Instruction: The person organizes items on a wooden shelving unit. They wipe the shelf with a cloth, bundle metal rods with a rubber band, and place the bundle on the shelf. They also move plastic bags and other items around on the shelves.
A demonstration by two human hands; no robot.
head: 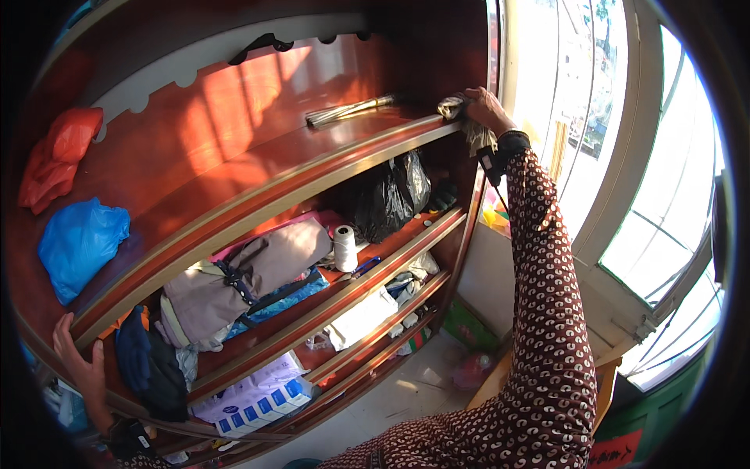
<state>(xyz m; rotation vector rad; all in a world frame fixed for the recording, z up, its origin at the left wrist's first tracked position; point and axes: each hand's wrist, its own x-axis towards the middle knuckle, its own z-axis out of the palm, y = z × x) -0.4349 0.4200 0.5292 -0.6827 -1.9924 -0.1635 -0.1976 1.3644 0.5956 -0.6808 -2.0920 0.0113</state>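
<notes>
At the right end of the upper wooden shelf edge point(351, 161), my right hand point(491, 110) grips a crumpled, patterned cloth point(454, 108). Part of that cloth hangs down below the edge. My left hand point(82, 363) rests at the shelf's left end, its fingers against the wood and its thumb spread apart; it holds nothing that I can see. A blue plastic bag point(85, 246) lies on the upper shelf just beyond it. Farther back on the left is a red plastic bag point(61, 158). A bundle of thin sticks point(351, 111) lies on the same shelf, nearer my right hand.
Lower shelves hold folded grey-brown fabric point(281, 252), a cone of white thread point(345, 249), a black plastic bag point(381, 202), dark blue gloves point(137, 357) and a purple and blue tissue pack point(263, 393). A barred window point(586, 88) stands at the right.
</notes>
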